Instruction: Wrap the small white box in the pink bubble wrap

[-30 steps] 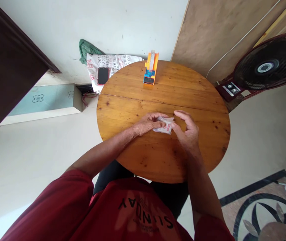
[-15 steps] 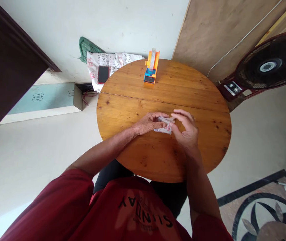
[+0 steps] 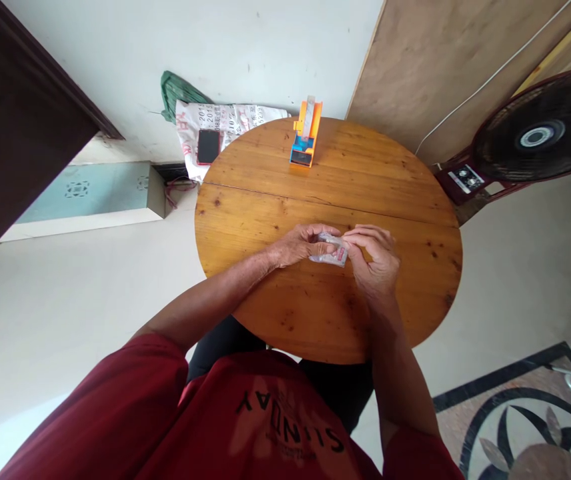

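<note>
A small clear plastic packet with red print is held over the near half of the round wooden table. My left hand grips its left side, thumb on top and fingers behind. At the packet's upper right corner, my right hand pinches the edge between thumb and forefinger, the other fingers curled. What the packet contains is too small to make out. Farther off on the table stands an orange and blue tape dispenser with a roll of tape in it.
Beyond the table's left edge, a phone lies on a white printed sack, beside a green bag. A large dark fan stands at the right. A pale blue-topped box sits on the floor at left.
My right thumb and fingers have closed from a spread pose onto the packet's upper right corner. My left hand keeps its hold. The view has shifted slightly.
</note>
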The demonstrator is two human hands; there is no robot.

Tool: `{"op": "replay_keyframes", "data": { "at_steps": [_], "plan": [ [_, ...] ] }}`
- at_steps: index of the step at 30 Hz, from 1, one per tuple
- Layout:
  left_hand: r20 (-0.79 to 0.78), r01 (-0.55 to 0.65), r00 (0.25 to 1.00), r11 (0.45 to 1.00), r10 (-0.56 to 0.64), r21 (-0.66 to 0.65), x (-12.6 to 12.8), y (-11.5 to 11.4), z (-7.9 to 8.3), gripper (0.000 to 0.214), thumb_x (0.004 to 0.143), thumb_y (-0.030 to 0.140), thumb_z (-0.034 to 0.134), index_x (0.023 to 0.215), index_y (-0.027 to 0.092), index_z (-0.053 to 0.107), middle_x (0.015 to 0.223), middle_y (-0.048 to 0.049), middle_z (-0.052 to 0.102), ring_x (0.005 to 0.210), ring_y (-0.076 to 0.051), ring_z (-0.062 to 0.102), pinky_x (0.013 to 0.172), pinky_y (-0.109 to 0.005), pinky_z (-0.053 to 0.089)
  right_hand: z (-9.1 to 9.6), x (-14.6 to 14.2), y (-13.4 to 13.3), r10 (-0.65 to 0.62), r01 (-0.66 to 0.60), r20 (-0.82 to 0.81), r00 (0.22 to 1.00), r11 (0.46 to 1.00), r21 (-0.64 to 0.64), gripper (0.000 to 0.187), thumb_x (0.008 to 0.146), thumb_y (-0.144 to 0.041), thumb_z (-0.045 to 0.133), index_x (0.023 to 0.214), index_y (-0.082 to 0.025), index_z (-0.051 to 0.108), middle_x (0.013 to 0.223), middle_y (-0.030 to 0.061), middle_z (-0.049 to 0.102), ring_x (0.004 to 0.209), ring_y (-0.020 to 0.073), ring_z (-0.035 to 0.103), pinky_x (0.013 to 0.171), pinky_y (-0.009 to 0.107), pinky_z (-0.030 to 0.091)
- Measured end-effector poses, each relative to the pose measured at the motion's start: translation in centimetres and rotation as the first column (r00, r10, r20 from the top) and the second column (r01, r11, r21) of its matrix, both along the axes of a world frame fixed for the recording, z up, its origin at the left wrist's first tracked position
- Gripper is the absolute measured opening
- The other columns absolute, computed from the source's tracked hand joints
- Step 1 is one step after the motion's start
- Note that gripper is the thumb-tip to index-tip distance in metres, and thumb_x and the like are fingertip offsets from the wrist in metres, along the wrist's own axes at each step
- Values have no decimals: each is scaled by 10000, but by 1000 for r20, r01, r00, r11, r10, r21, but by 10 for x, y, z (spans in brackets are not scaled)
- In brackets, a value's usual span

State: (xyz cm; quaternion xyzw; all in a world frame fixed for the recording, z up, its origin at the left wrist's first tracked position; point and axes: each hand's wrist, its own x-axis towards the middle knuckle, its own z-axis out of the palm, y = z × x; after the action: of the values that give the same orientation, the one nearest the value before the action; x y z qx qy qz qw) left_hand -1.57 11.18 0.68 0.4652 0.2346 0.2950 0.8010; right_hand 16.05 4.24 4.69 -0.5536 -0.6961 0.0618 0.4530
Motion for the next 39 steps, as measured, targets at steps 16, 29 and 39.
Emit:
{"op": "replay_keyframes", "data": {
  "at_steps": [16, 29, 39],
  "plan": [
    [-7, -90, 996, 994, 90, -66, -4, 6, -1, 565, 635, 433, 922, 1070, 132, 724, 963, -32, 716, 847, -132, 635, 853, -297, 462, -12, -6, -1, 25, -47, 215, 976, 994, 100, 165, 953, -242, 616, 881, -284, 758, 976, -2, 795, 993, 217, 722, 927, 415, 452],
    [20, -163, 986, 980, 166, -117, -9, 10, -1, 529, 667, 421, 908, 1086, 145, 740, 1008, -64, 743, 886, -166, 665, 898, -334, 479, -10, -5, -11, 40, -59, 242, 969, 996, 71, 187, 909, -263, 616, 1042, -306, 740, 1098, 20, 775, 1160, 283, 664, 1057, 502, 402],
    [15, -17, 1000, 992, 19, -126, -10, 7, 8, 527, 669, 409, 914, 1090, 144, 742, 1008, -71, 751, 863, -155, 682, 859, -311, 482, -10, 6, -8, 155, -126, 90, 984, 956, -266, 843, 778, -466, 775, 1514, -289, 402, 1503, 109, 529, 1366, 352, 508, 1133, 570, 401]
  ]
}}
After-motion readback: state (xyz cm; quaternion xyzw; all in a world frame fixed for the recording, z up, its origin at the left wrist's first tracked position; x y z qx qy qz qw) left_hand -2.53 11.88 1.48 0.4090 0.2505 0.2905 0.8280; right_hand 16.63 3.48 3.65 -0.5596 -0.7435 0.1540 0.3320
